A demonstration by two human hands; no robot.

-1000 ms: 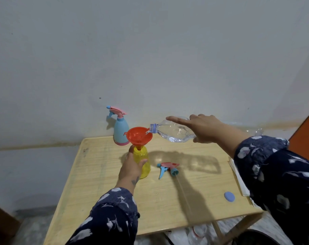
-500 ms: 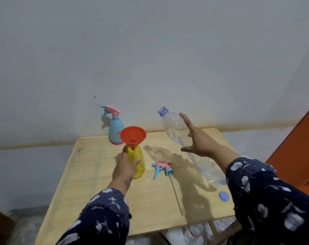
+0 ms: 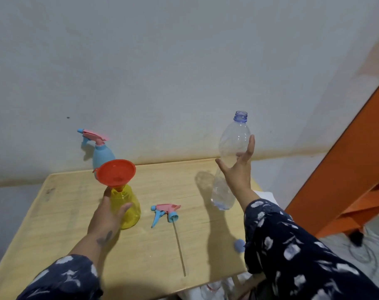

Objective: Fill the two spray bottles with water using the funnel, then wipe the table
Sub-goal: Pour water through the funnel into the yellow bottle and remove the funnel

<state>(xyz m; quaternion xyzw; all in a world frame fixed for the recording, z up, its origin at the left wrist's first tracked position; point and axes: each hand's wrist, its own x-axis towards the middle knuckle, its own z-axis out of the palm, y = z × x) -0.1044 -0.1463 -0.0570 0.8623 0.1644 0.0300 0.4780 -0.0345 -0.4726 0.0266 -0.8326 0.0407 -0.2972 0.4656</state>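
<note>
Our left hand (image 3: pixel 108 215) grips the yellow spray bottle (image 3: pixel 126 205), orange funnel (image 3: pixel 116 172) seated in its neck. Our right hand (image 3: pixel 238 173) holds a clear water bottle (image 3: pixel 229 161) nearly upright. A detached trigger head (image 3: pixel 164 213) lies between them on the table (image 3: pixel 54 213); the blue spray bottle (image 3: pixel 101 151) stands behind.

Wall: we see a plain pale grey wall (image 3: pixel 184 61) filling the far side, with a yellowish stain band low down where the table meets it.
Table: we look down on a light wooden table (image 3: pixel 60 213) pushed against that wall.
Right side: an orange wooden frame (image 3: pixel 346 169) slants upward.
Floor: pale, at near right, with a dark cable (image 3: pixel 357 241) lying on it.
Light: soft, casting shadows on the tabletop.
</note>
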